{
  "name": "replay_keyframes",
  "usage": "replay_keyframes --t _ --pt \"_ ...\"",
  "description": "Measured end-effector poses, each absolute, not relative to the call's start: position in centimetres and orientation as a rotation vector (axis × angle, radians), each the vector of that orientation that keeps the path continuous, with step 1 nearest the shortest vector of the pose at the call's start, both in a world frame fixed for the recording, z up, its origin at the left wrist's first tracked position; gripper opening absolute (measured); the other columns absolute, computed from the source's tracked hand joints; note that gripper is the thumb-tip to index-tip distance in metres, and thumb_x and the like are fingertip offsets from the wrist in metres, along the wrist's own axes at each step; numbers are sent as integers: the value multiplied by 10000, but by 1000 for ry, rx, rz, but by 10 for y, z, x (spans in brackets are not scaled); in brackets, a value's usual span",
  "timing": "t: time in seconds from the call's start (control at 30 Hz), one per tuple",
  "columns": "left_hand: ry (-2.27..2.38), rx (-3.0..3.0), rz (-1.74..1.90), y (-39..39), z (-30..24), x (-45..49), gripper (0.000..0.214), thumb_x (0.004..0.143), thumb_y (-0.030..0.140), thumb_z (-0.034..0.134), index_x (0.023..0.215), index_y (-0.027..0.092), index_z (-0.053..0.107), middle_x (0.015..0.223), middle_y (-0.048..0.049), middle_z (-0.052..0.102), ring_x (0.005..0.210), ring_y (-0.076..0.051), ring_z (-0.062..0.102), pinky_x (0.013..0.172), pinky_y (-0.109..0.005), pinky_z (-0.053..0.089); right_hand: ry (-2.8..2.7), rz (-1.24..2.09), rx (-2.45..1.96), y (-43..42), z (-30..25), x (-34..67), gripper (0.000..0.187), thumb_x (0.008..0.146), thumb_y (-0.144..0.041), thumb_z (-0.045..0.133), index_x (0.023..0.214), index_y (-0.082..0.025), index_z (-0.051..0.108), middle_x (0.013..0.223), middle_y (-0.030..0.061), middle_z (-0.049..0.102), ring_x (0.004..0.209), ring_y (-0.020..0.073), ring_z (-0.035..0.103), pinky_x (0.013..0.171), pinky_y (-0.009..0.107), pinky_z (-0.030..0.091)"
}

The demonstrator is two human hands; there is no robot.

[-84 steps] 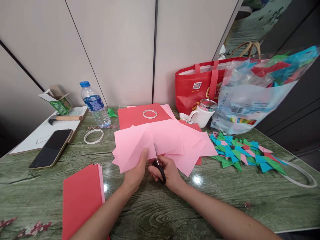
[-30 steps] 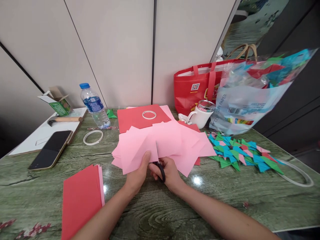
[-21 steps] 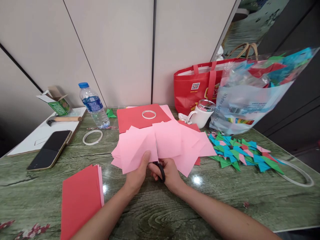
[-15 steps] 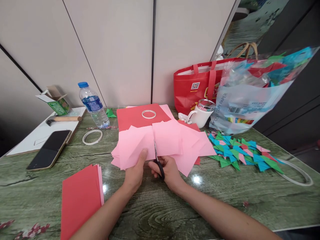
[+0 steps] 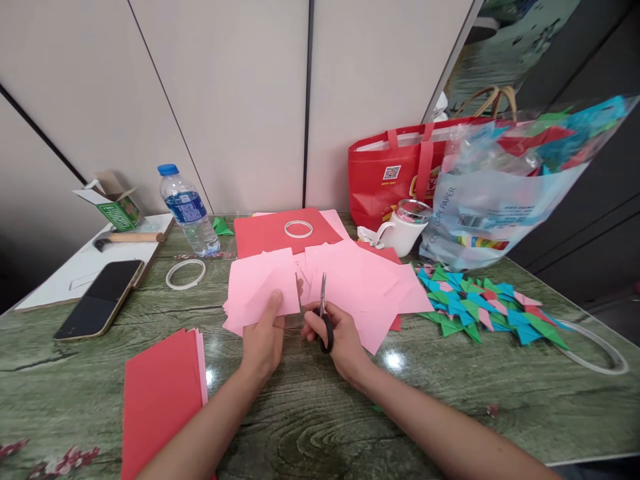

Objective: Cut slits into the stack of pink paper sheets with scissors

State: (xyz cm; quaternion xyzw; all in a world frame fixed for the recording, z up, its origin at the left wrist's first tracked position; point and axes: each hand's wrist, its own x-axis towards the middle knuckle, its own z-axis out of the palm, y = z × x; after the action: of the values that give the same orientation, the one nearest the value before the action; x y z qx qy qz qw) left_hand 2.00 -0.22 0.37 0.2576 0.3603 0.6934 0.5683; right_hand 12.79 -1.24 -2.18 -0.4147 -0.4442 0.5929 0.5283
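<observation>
My left hand point(image 5: 264, 339) pinches a piece of pink paper point(image 5: 257, 283), thumb on top and fingers mostly underneath, with one fingertip showing past its right edge. In my right hand point(image 5: 341, 335) is a pair of scissors point(image 5: 325, 313) with black handles, the blades pointing away from me and close together. A gap lies between the scissors and the paper in my left hand. Loose pink paper pieces point(image 5: 380, 280) lie spread beneath and to the right of the scissors, over red sheets point(image 5: 280, 230) at the back.
Left stand a water bottle point(image 5: 187, 217), a phone point(image 5: 103, 297), a hammer point(image 5: 133, 237) and a tape roll point(image 5: 185, 275). Red folded paper point(image 5: 163, 400) lies near front left. Right are a white mug point(image 5: 404, 233), a red bag point(image 5: 375, 167), a plastic bag point(image 5: 475, 213) and folded paper triangles point(image 5: 475, 303).
The paper in my left hand has come away from the neighbouring pink piece and moved left. The scissors have left its edge and shifted slightly right.
</observation>
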Motion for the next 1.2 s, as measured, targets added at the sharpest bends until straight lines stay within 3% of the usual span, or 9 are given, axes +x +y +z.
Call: replay_keyframes --t 0.37,0.5,0.7,0.8,0.9,1.03,1.2 --pt "905 636 1566 -6 4 22 478 608 276 684 1053 152 566 1003 -96 635 1027 -220 534 923 -370 384 -1254 1473 -858 -18 -18 127 338 597 -364 701 799 -164 517 648 -25 521 571 98 463 540 221 373" --pt "976 654 1449 -9 0 24 399 605 306 681 955 133 598 910 -88 652 953 -225 566 883 -388 417 -1235 1427 -917 -19 -15 127 307 634 -383 670 767 -160 507 608 -24 509 553 103 447 523 223 372" --pt "1016 776 1447 -7 -9 20 382 614 283 679 966 159 595 1007 -79 625 987 -187 543 906 -318 397 -1108 1242 -994 -15 -13 131 292 651 -353 659 823 -182 496 620 -29 487 563 104 445 529 220 372" --pt "944 809 1556 -2 1 13 348 627 275 667 956 182 604 959 -55 640 958 -183 555 861 -314 424 -1126 1237 -962 -14 -16 132 221 683 -337 631 769 -183 498 605 -32 477 558 103 450 538 223 375" --pt "913 854 1567 4 14 5 220 624 269 666 800 141 638 827 -54 658 810 -180 595 763 -310 463 -1129 1260 -913 -14 -18 132 165 718 -313 595 728 -180 497 590 -34 480 556 102 460 545 224 381" --pt "951 1032 1524 12 21 -7 238 643 249 653 860 154 644 877 -43 656 824 -166 584 744 -278 460 -1089 1285 -904 -13 -17 132 156 702 -284 608 718 -180 493 585 -41 464 552 98 462 545 223 393" --pt "1134 1202 1318 18 20 -22 263 583 237 699 817 126 655 719 -34 663 628 -152 592 583 -276 512 -1081 1259 -954 -11 -16 134 201 686 -320 625 718 -182 483 605 -24 507 540 102 463 526 226 391"
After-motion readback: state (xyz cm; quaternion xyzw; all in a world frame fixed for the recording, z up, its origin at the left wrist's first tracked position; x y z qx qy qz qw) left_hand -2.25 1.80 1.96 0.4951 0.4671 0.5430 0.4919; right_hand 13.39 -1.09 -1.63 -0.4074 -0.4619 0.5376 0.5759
